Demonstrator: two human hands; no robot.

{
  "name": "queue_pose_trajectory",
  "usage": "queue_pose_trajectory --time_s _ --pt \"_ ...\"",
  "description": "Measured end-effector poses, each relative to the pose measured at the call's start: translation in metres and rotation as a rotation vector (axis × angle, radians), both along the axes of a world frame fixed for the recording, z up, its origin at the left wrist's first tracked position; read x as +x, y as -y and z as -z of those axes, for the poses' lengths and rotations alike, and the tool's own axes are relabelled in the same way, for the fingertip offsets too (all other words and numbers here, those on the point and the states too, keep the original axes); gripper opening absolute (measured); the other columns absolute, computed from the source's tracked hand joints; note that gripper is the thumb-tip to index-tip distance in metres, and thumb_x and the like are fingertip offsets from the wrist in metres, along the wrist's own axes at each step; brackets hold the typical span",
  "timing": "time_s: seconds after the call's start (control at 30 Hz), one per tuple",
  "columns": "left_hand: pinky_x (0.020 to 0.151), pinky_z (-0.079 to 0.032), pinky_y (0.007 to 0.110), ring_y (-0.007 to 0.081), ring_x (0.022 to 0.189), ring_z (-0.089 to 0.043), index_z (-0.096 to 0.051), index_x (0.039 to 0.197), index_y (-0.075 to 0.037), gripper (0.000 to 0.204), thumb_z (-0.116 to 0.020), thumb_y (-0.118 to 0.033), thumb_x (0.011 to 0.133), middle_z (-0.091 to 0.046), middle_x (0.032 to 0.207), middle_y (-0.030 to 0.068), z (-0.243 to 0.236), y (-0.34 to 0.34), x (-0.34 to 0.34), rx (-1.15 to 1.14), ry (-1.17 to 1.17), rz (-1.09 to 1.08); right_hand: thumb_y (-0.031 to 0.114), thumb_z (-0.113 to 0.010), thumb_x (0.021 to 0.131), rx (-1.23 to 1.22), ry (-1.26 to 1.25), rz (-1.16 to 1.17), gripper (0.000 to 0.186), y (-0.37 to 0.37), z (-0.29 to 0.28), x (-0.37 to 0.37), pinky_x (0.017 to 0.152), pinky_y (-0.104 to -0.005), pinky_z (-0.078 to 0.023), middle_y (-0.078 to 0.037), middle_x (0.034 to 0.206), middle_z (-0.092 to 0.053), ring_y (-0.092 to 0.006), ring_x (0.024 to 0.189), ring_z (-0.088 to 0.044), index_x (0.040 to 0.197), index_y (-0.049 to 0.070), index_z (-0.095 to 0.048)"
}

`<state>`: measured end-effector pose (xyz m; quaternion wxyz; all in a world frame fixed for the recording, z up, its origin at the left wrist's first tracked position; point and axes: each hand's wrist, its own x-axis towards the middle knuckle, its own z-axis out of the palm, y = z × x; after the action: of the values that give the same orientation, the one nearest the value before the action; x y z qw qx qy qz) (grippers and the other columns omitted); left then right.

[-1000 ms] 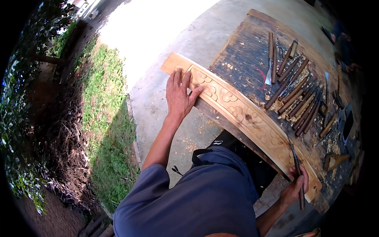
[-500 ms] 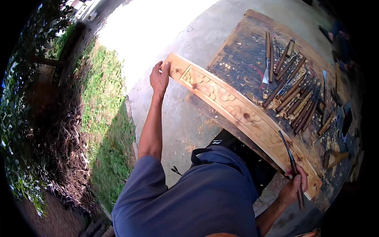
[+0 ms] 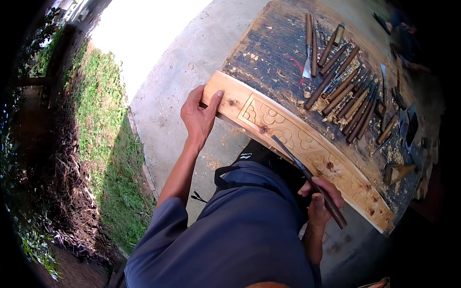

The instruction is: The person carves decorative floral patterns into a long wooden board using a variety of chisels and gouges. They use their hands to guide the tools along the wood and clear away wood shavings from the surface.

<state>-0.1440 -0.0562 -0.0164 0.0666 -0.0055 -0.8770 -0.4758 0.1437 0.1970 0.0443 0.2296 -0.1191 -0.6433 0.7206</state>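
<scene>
A long pale wooden board (image 3: 301, 140), carved along its face with flower-like outlines inside a bordered panel, lies slantwise along the near edge of the worktable. My left hand (image 3: 199, 114) grips the board's far left end, thumb on the top face and fingers tucked behind and under it. In my right hand (image 3: 321, 198) is a carving chisel (image 3: 308, 174) with a dark wooden handle and a slim metal shaft. Its tip points up and left, over the near edge of the board. Whether the tip touches the wood, I cannot tell.
Several wood-handled chisels (image 3: 354, 103) lie in a cluster on the worn worktable (image 3: 261, 41) among curled shavings. A wooden mallet-like piece (image 3: 399, 173) rests at the right. A person (image 3: 406, 31) is partly visible at upper right. Grass (image 3: 103, 96) borders the concrete floor (image 3: 165, 96) at left.
The chisel in my right hand has moved left from near the board's right end toward its middle. The board's left end appears lower, and my left hand still holds it. My view has shifted.
</scene>
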Motion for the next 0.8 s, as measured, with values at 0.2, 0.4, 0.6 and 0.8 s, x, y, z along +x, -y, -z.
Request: queue_pose_trajectory --time_s 0.2,0.4,0.6,0.8 --pt "0.071 -0.057 0.037 0.0267 0.082 -0.072 -0.070 0.144 0.001 0.065 -0.095 -0.008 0.085 -0.076 0.098 0.0144 -0.006 -0.019 0.063 -0.112 -0.639 0.351 -0.008 -0.071 0.099 -0.087 0.058 0.015 0.029 0.018 -0.007 -0.038 0.076 -0.0347 -0.064 -0.024 0.106 -0.080 -0.0230 0.084 -0.078 0.128 -0.006 -0.073" --pt "0.054 -0.049 0.034 0.0201 0.062 -0.064 -0.072 0.142 -0.001 0.060 -0.091 -0.007 0.085 -0.066 0.078 0.0040 0.001 -0.053 0.091 -0.018 -0.696 0.691 -0.011 -0.081 0.086 0.390 0.009 -0.322 0.038 0.004 -0.006 -0.071 0.079 -0.0312 -0.062 -0.028 0.121 -0.081 -0.0256 0.091 -0.081 0.122 0.002 -0.083" --pt "0.050 -0.045 0.035 0.0179 0.056 -0.057 -0.079 0.134 -0.005 0.057 -0.088 0.002 0.079 -0.055 0.069 0.0018 0.014 -0.062 0.084 0.081 -0.691 0.610 0.019 -0.091 0.090 0.513 0.046 -0.418 0.041 -0.007 -0.018 -0.087 0.080 -0.0334 -0.063 -0.025 0.115 -0.082 -0.0302 0.092 -0.083 0.124 -0.001 -0.081" --pt "0.054 -0.048 0.036 0.0185 0.060 -0.059 -0.078 0.137 -0.005 0.059 -0.084 0.003 0.079 -0.054 0.073 0.0005 0.019 -0.063 0.086 0.103 -0.667 0.574 0.006 -0.084 0.089 0.470 0.075 -0.280 0.035 0.003 -0.008 -0.085 0.079 -0.0336 -0.063 -0.023 0.111 -0.083 -0.0286 0.089 -0.083 0.123 0.000 -0.082"
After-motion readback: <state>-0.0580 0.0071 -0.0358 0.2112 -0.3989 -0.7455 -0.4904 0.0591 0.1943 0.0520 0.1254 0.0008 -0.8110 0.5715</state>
